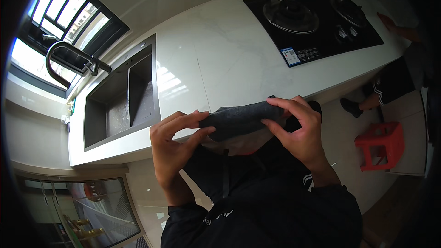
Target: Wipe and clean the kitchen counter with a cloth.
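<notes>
Between my two hands is a dark grey folded cloth (243, 119), stretched level just in front of the white countertop's front edge. My left hand (179, 137) pinches its left end between thumb and fingers. At the other end, my right hand (299, 124) grips the upper corner with fingertips above and the thumb below. Under the cloth a paler greyish material (237, 143) shows in part; I cannot tell what it is. The cloth's far side is hidden.
A sink (117, 110) with a gooseneck faucet (65, 46) lies left in the countertop (224, 58). A black gas hob (310, 27) is at the back right. Another person's hand (396, 29) rests near it. A red plastic stool (380, 144) stands on the floor.
</notes>
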Demonstrator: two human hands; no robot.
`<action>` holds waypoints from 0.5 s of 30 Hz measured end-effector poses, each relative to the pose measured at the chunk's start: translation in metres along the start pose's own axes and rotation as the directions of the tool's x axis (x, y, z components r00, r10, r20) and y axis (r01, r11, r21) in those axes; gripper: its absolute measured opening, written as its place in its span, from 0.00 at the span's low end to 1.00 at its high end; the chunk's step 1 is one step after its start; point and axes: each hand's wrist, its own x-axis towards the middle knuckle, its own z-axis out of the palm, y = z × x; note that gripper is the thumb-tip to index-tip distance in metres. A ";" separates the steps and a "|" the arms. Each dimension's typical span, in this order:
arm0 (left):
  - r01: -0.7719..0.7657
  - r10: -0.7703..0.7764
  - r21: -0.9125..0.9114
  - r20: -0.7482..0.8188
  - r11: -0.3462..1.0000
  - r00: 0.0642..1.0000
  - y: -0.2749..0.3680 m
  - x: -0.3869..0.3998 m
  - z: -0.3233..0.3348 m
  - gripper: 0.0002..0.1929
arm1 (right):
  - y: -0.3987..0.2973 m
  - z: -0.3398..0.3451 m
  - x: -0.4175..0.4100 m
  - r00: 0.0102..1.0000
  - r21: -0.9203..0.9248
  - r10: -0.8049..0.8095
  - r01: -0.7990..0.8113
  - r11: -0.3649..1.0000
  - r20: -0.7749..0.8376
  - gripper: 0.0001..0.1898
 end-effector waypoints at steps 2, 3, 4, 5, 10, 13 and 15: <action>0.057 -0.057 0.024 -0.010 0.998 0.998 0.004 -0.002 -0.010 0.19 | -0.005 -0.001 0.015 0.985 -0.070 -0.104 0.115 0.991 0.138 0.16; 0.077 -0.077 0.004 -0.023 0.997 0.997 0.003 0.004 -0.012 0.18 | -0.009 -0.003 0.030 0.983 -0.069 -0.116 0.127 0.990 0.141 0.16; 0.113 -0.113 0.005 0.012 0.994 0.993 -0.002 0.015 -0.015 0.16 | -0.010 -0.002 0.047 0.942 -0.097 0.033 0.000 0.995 0.335 0.14; 0.165 -0.160 -0.066 0.085 0.984 0.984 -0.015 0.031 -0.017 0.14 | -0.009 0.000 0.067 0.843 -0.153 0.178 -0.115 0.981 0.508 0.13; 0.307 -0.306 0.022 0.199 0.951 0.931 -0.116 0.074 0.001 0.22 | 0.110 0.071 0.140 0.714 -0.148 0.285 -0.250 0.957 0.639 0.18; 0.303 -0.321 0.165 0.100 0.939 0.942 -0.139 0.053 0.018 0.21 | 0.149 0.091 0.133 0.843 -0.179 0.232 -0.164 0.970 0.486 0.18; 0.207 -0.214 0.083 0.083 0.975 0.973 -0.134 0.034 0.023 0.19 | 0.132 0.086 0.127 0.834 -0.188 0.231 -0.156 0.970 0.501 0.17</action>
